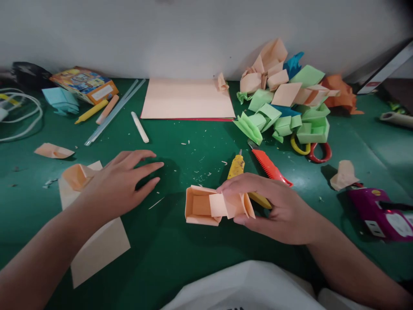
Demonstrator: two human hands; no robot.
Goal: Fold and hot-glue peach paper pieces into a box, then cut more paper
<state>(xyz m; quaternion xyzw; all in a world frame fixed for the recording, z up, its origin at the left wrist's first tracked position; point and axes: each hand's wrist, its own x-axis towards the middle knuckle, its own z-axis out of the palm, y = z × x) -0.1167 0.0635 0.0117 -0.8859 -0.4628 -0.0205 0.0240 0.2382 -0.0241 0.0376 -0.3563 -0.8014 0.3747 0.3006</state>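
My right hand (274, 204) has its thumb and fingers closed on a small folded peach paper box (201, 206), with its open side facing up and a flap standing at its right end. Just beyond that hand lies a yellow glue gun (237, 167), partly hidden by the fingers. A red cutter knife (269, 163) rests beside it. My left hand (124, 181) hovers empty with its fingers apart. Beneath the left forearm is a peach paper strip (100, 254), and a folded peach paper piece (77, 176) sits at its upper end.
Peach paper sheets (189, 99) lie against the wall. Crumpled and folded green paper (284, 120) is piled at the back right, near scissors handles (319, 153). A purple power box (380, 213) stands at right. Clear glue sticks (116, 110) and a white marker (140, 127) lie back left.
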